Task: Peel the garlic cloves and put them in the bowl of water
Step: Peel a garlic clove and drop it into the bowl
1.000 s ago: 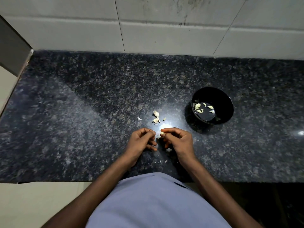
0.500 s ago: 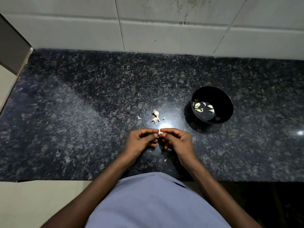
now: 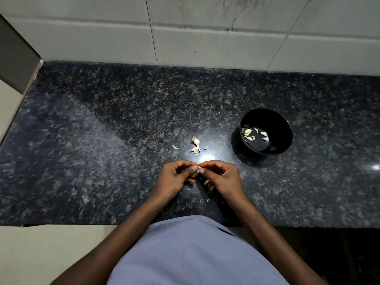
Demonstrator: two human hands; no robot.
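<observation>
Both hands, left hand (image 3: 174,177) and right hand (image 3: 223,177), pinch one garlic clove (image 3: 196,171) between meeting fingertips

I see a polished speckled granite countertop (image 3: 102,161) glaring under light, a glossy black bowl (image 3: 283,128), matt tiled wall (image 3: 205,42), papery garlic skins (image 3: 195,146)

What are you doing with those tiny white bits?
A person is peeling garlic at a dark stone counter. The left hand and right hand meet fingertip to fingertip, pinching one small garlic clove between them; it is mostly hidden. A few more garlic pieces lie on the counter just beyond the hands. To the right stands a black bowl of water with several peeled cloves already in it.
</observation>
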